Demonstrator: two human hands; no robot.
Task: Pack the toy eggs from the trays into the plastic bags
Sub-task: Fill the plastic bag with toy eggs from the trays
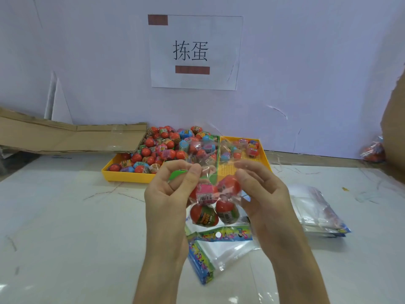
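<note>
Clear bag [213, 200] with four eggs [203, 194] held up before yellow trays [127, 175]. Left hand [168, 194] and right hand [260, 189] pinching bag's mouth, fingers curled.

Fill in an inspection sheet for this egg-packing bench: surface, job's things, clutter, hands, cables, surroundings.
Surface: white table, scuffed.
Job's things: held bag shows four toy eggs; left tray heaped, right tray nearly empty; empty bags stacked right.
Clutter: flattened cardboard; spare bag under the hands.
Hands: left hand and right hand pinch the bag's top.
Cables: nothing seen.
Surroundings: paper sign on the wall.
</note>
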